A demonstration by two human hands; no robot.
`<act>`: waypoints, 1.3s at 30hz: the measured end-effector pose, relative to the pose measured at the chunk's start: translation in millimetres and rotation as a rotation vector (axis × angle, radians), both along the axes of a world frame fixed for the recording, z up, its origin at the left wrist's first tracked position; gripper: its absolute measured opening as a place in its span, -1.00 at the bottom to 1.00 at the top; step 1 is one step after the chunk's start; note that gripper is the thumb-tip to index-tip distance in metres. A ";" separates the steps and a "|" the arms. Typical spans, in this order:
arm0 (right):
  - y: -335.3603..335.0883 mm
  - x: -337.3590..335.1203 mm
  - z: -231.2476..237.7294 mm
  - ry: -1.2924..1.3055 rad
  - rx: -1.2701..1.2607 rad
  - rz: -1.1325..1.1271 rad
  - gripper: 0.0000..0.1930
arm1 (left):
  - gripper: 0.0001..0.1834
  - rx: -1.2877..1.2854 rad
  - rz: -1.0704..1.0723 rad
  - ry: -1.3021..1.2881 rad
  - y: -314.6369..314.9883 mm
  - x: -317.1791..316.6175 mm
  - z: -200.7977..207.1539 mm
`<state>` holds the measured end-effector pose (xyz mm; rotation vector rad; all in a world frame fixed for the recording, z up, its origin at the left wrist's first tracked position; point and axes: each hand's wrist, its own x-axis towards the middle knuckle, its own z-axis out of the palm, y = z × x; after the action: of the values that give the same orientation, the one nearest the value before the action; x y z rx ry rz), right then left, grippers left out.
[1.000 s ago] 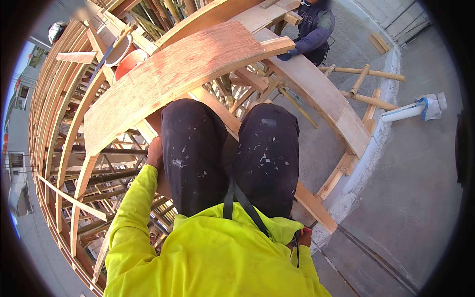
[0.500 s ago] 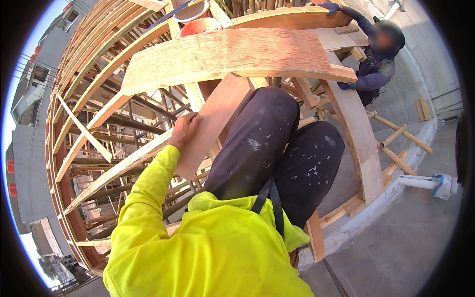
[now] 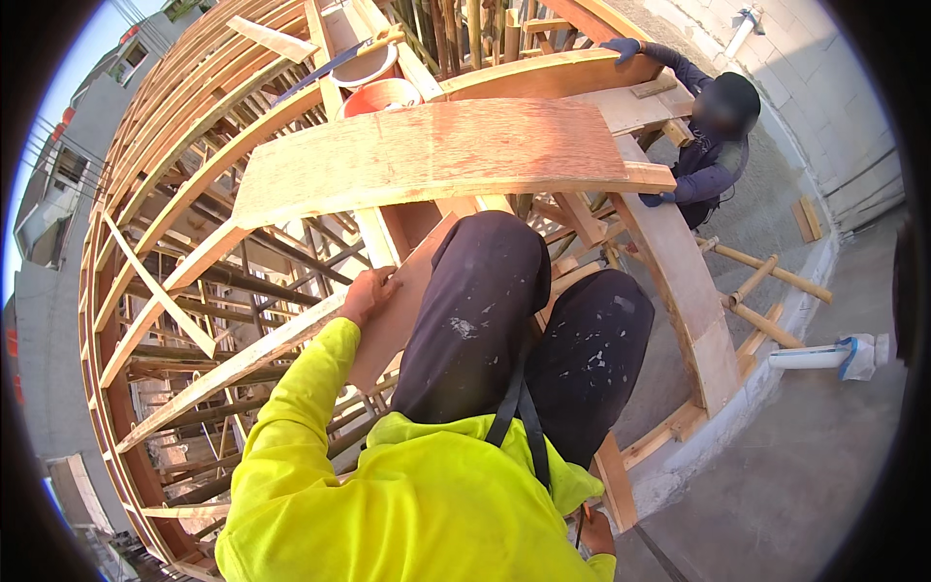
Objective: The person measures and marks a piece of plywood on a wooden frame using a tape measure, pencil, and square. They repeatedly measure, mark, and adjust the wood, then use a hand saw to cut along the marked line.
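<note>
My left hand point(image 3: 369, 295) grips the edge of a narrow plywood board point(image 3: 393, 328), which slants down beside my left knee. Under that wrist ends a long timber batten point(image 3: 233, 373). Low in the picture, my right hand point(image 3: 596, 534) shows only in part beside my hip. Its fingers look curled around a thin item with a dark and orange part, too small to name. Beyond my knees lies a wide curved plywood panel point(image 3: 436, 145), edged with timber along its near side.
A co-worker point(image 3: 713, 145) at the right has gloved hands on a curved board point(image 3: 553, 76) and the frame. Near the panel stand orange buckets point(image 3: 380, 96) and a handsaw point(image 3: 320, 70). Curved ribs point(image 3: 194, 175) over open gaps fill the left; a white pipe point(image 3: 810, 358) juts out at right.
My right hand has come into view at the lower edge. The view has shifted, so the panel and co-worker appear lower and further left. My left hand stays at the narrow board.
</note>
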<state>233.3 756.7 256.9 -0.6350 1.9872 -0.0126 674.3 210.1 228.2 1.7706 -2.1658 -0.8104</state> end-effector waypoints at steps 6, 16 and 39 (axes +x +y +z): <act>-94.0 -51.1 56.9 0.110 -0.295 -0.108 -0.71 | -0.57 0.071 -0.110 -0.315 -26.9 -14.1 19.5; -298.7 -121.2 125.9 0.396 -0.620 -0.079 -0.75 | -0.82 -0.439 0.047 0.106 -238.9 -56.1 100.3; -399.0 -115.7 118.5 0.538 -0.486 -0.101 -0.76 | -0.53 -0.046 0.244 0.411 -545.8 -28.3 -43.5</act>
<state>117.6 357.7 375.4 -0.9161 2.5636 -0.4385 645.9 -335.7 184.7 1.6312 -1.6590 -0.9530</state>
